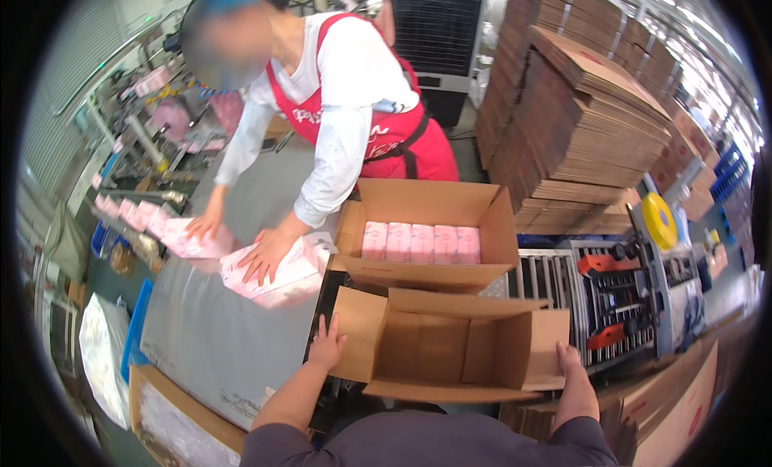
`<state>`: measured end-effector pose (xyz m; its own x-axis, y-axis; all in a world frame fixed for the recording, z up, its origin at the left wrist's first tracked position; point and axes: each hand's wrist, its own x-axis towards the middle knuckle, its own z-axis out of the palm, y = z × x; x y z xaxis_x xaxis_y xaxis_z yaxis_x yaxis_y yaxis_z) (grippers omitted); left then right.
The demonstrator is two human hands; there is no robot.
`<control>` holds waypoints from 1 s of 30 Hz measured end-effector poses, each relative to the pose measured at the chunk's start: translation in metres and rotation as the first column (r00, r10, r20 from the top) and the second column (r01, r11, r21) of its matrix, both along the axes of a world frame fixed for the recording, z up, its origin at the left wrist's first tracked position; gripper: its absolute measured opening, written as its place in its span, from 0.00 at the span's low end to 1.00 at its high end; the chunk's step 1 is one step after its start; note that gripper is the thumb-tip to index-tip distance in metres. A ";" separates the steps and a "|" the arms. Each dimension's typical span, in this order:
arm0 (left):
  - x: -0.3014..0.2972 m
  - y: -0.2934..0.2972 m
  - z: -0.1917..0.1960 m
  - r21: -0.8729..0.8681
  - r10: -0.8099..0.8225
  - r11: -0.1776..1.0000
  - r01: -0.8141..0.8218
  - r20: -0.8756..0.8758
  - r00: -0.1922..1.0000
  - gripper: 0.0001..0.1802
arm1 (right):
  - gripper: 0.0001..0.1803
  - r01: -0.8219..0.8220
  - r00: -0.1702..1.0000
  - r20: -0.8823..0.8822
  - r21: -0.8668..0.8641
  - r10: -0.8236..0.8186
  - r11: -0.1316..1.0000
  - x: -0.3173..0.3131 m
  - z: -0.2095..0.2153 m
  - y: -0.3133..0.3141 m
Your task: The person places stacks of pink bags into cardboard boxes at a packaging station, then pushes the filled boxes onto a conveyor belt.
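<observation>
Your left hand (328, 344) has its fingers spread flat against the outer face of the left flap of the empty carton (450, 346), palm on the cardboard, pinching nothing. Your right hand (570, 364) is at the opposite flap; its fingers look curled round the flap's lower outer corner, though the fingertips are hidden behind the cardboard, so you cannot tell how tightly they close.

The empty carton sits between your two hands, directly ahead of you, open side up with all four flaps splayed. Its long axis runs left to right, from one hand to the other, so both hands are on its short ends and equally near; neither has to reach.

Just beyond the empty carton, touching or nearly touching its far flap, stands a second open carton (426, 226) holding a row of pink wrapped packs (420, 243) packed upright side by side.

Left of the empty carton lies a grey worktable (209, 338), where another person in a red apron (386, 129) presses both hands on flat pink packs (273, 274). Right of the empty carton runs a roller conveyor (555, 278) with a tape-sealing unit bearing orange parts (607, 266) and a yellow roll (659, 221). Beyond that, well behind the empty carton and to its right, tall stacks of flattened cardboard (579, 113) stand.
</observation>
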<state>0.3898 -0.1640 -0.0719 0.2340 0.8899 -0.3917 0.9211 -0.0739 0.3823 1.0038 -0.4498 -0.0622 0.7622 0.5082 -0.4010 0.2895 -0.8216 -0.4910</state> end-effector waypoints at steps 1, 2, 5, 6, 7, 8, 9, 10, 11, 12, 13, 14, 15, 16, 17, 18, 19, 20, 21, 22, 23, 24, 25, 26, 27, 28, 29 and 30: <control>0.020 -0.004 -0.014 0.049 -0.057 0.996 0.077 -0.324 0.944 0.42 | 0.29 0.136 0.984 -0.124 0.039 -0.130 0.990 0.021 -0.037 -0.026; 0.036 -0.010 -0.029 -0.338 0.040 0.933 -0.123 -0.243 0.969 0.43 | 0.28 0.180 0.962 -0.222 0.069 -0.161 0.981 0.032 -0.059 -0.026; 0.026 -0.024 -0.141 -0.595 0.442 0.741 -0.310 0.085 0.893 0.42 | 0.28 0.202 0.916 -0.367 0.075 -0.161 0.977 0.046 -0.076 -0.003; 0.031 -0.025 -0.143 -0.616 0.452 0.732 -0.290 0.121 0.884 0.42 | 0.26 0.209 0.920 -0.364 0.145 -0.144 0.967 0.048 -0.074 0.001; 0.031 -0.027 -0.145 -0.636 0.465 0.722 -0.271 0.157 0.871 0.43 | 0.26 0.164 0.949 -0.299 0.180 -0.105 0.970 0.044 -0.077 0.008; 0.016 -0.026 -0.148 -0.601 0.320 0.778 -0.183 0.128 0.939 0.46 | 0.26 0.115 0.973 -0.220 0.215 -0.066 0.970 0.045 -0.081 0.014; -0.007 -0.028 -0.155 -0.500 0.290 0.845 -0.190 0.131 0.948 0.50 | 0.27 0.055 0.989 -0.150 0.250 -0.018 0.967 0.042 -0.082 0.024; -0.012 -0.027 -0.122 -0.521 0.380 0.814 -0.256 0.147 0.913 0.51 | 0.26 0.027 0.995 -0.096 0.259 -0.002 0.966 0.018 -0.067 0.045; -0.014 -0.023 -0.067 -0.550 0.456 0.779 -0.301 0.168 0.874 0.53 | 0.23 0.050 0.992 -0.125 0.173 -0.029 0.984 0.006 -0.060 0.054; -0.047 -0.024 -0.075 -0.638 0.570 0.724 -0.263 0.338 0.749 0.51 | 0.23 -0.001 0.998 -0.062 0.239 0.016 0.971 -0.012 -0.062 0.069; -0.077 -0.027 -0.081 -0.709 0.663 0.679 -0.192 0.478 0.576 0.50 | 0.23 -0.048 0.999 0.005 0.301 0.049 0.953 -0.028 -0.065 0.079; -0.056 -0.018 0.035 -0.770 0.715 0.611 -0.183 0.438 0.545 0.43 | 0.22 -0.067 0.997 -0.014 0.273 0.074 0.960 -0.033 -0.064 0.075; -0.065 -0.031 0.048 -0.717 0.680 0.671 -0.189 0.493 0.543 0.41 | 0.25 -0.122 0.991 0.079 0.185 0.109 0.975 -0.045 -0.059 0.085; -0.076 -0.045 0.053 -0.655 0.639 0.729 -0.200 0.545 0.544 0.39 | 0.30 -0.171 0.973 0.174 0.103 0.152 0.980 -0.069 -0.034 0.096; -0.086 -0.058 0.057 -0.589 0.594 0.780 -0.212 0.589 0.548 0.37 | 0.36 -0.214 0.942 0.270 0.020 0.200 0.977 -0.095 -0.006 0.102; -0.087 -0.065 0.055 -0.505 0.499 0.840 -0.200 0.574 0.649 0.34 | 0.42 -0.324 0.743 0.510 -0.293 0.434 0.900 -0.120 0.017 0.104; -0.077 -0.068 0.049 -0.430 0.410 0.884 -0.181 0.531 0.742 0.31 | 0.49 -0.308 0.425 0.625 -0.581 0.655 0.753 -0.137 0.032 0.106; -0.063 -0.075 0.053 -0.352 0.397 0.902 -0.248 0.456 0.796 0.31 | 0.55 -0.393 0.486 0.501 -0.607 0.716 0.691 -0.145 0.032 0.108; -0.054 -0.078 0.050 -0.316 0.400 0.905 -0.285 0.400 0.825 0.31 | 0.61 -0.478 0.519 0.359 -0.631 0.776 0.611 -0.152 0.032 0.112; -0.044 -0.079 0.046 -0.328 0.454 0.881 -0.342 0.377 0.807 0.31 | 0.53 -0.490 0.594 0.104 -0.740 0.798 0.461 -0.192 0.062 0.126; -0.039 -0.087 0.038 -0.228 0.459 0.888 -0.398 0.423 0.781 0.31 | 0.53 -0.493 0.588 0.062 -0.763 0.807 0.418 -0.201 0.060 0.137; -0.031 -0.063 0.056 -0.189 0.370 0.929 -0.319 0.416 0.831 0.31 | 0.54 -0.461 0.668 0.062 -0.748 0.742 0.478 -0.205 0.045 0.123; -0.036 -0.081 0.050 -0.212 0.430 0.901 -0.377 0.535 0.727 0.29 | 0.54 -0.463 0.630 0.068 -0.767 0.774 0.444 -0.206 0.041 0.136; -0.046 -0.094 0.061 -0.054 0.359 0.914 -0.403 0.573 0.737 0.28 | 0.54 -0.456 0.623 0.069 -0.778 0.779 0.433 -0.210 0.036 0.141; -0.051 -0.101 0.071 0.106 0.275 0.905 -0.412 0.592 0.758 0.28 | 0.55 -0.447 0.627 0.065 -0.786 0.776 0.427 -0.209 0.029 0.146; -0.070 -0.105 0.079 0.184 0.265 0.874 -0.449 0.594 0.759 0.28 | 0.55 -0.438 0.630 0.066 -0.792 0.774 0.424 -0.208 0.023 0.151; -0.098 -0.110 0.096 0.258 0.250 0.842 -0.474 0.592 0.766 0.28 | 0.56 -0.425 0.637 0.062 -0.804 0.768 0.417 -0.209 0.017 0.154; -0.129 -0.122 0.115 0.205 0.424 0.755 -0.622 0.571 0.703 0.28 | 0.56 -0.415 0.645 0.060 -0.809 0.762 0.416 -0.209 0.012 0.157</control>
<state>0.2611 -0.2862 0.0435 -0.2546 0.9670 0.0049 0.5621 0.1439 0.8144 0.7943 -0.2933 -0.0500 0.5377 0.5926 -0.5997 0.8430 -0.3652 0.3949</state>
